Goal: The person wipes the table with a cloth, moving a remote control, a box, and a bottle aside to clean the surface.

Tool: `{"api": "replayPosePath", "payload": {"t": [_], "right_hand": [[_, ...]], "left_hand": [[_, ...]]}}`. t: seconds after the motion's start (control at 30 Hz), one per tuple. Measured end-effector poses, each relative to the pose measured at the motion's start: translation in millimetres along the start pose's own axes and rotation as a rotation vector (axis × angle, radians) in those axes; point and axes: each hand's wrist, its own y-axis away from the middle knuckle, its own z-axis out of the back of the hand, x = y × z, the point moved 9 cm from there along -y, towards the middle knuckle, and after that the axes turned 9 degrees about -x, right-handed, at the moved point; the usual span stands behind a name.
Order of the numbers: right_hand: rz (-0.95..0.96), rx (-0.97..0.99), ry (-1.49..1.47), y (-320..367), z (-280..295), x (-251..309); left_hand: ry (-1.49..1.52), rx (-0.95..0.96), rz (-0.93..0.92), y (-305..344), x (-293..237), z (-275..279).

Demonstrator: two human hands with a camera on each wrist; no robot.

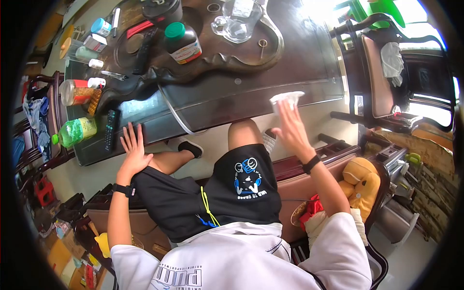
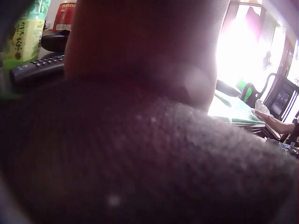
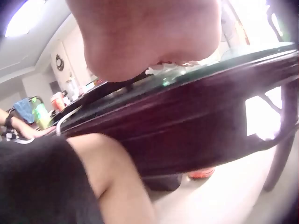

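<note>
My right hand (image 1: 292, 126) reaches to the near edge of the dark glass-topped table (image 1: 217, 94), fingers extended over a white tissue (image 1: 288, 95). In the right wrist view, crumpled tissue (image 3: 173, 69) shows beneath that hand on the tabletop. My left hand (image 1: 135, 153) lies with spread fingers at the table's edge, its heel by the knee of the black shorts, holding nothing. Just beyond it is a black remote control (image 1: 112, 129), with a green-tea bottle (image 1: 76, 131) lying on its side in the head view. The left wrist view is mostly blocked by dark cloth and the wrist.
A carved wooden tray (image 1: 193, 72) bears a green-lidded supplement bottle (image 1: 182, 43) and a clear glass pot (image 1: 237, 21). Jars, including a red-labelled one (image 1: 75, 92), line the left side. A white cable (image 1: 173, 108) hangs over the front edge. A wooden chair (image 1: 379, 72) stands right.
</note>
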Motion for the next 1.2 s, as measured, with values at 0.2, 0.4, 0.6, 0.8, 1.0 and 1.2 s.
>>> {"api": "replayPosePath", "payload": {"t": [0.2, 0.4, 0.6, 0.8, 1.0, 1.2], "right_hand": [[-0.127, -0.239, 0.246, -57.4, 23.6, -80.2], [-0.136, -0.245, 0.284, -71.1, -3.9, -54.0], [0.018, -0.112, 0.196, -41.6, -20.8, 25.6], [0.237, 0.142, 0.178, -30.5, -16.8, 32.0], [0.006, -0.144, 0.239, -66.2, 0.3, -28.2], [-0.049, -0.172, 0.184, -91.8, -32.6, 32.4]], "left_hand": [[0.12, -0.172, -0.003, 9.4, 8.7, 16.9], [0.027, -0.219, 0.094, 5.7, 16.0, 11.0], [-0.004, -0.192, 0.114, 4.4, 15.6, 7.1], [0.011, -0.181, 0.119, 4.7, 16.9, 7.0], [0.032, -0.185, 0.107, 4.6, 17.6, 6.5], [0.067, -0.137, 0.112, 3.9, 19.6, 4.8]]}}
